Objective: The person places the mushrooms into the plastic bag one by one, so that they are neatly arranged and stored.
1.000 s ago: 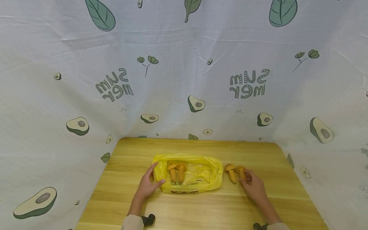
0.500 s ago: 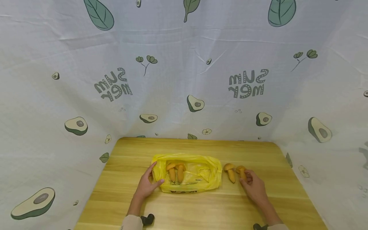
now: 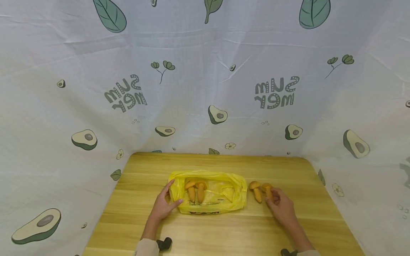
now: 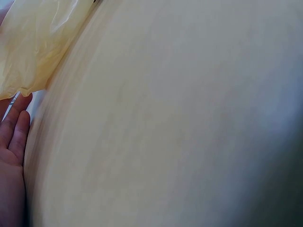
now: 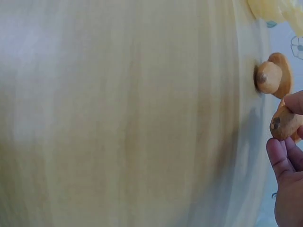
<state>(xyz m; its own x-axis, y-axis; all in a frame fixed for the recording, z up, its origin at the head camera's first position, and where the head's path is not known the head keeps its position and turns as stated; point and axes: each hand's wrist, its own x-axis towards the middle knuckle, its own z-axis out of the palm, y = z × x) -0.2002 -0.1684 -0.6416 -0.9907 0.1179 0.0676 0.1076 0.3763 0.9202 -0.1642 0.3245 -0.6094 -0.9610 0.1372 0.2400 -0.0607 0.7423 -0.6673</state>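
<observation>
A yellow plastic bag (image 3: 213,210) lies on the table with its mouth spread wide, and two orange-brown mushrooms lie side by side at its left end, a left one (image 3: 191,193) and a right one (image 3: 200,195). My left hand (image 3: 162,208) rests against the bag's left end, thumb at the near rim and fingers straight along the outer side. Right of the bag, a third mushroom (image 3: 256,193) lies on the wood. Close beside it, my right hand (image 3: 282,208) pinches another mushroom (image 5: 284,124) by its stem, between thumb and fingers. Its cap points away from me.
The wooden table (image 3: 221,234) has rounded far corners. Behind and at both sides hangs a pale curtain (image 3: 189,89) printed with avocados and leaves. A black camera piece (image 3: 164,244) sits at my left wrist.
The mushroom in my right hand has shifted very slightly toward the one lying beside it. My left hand and the bag stay as they were.
</observation>
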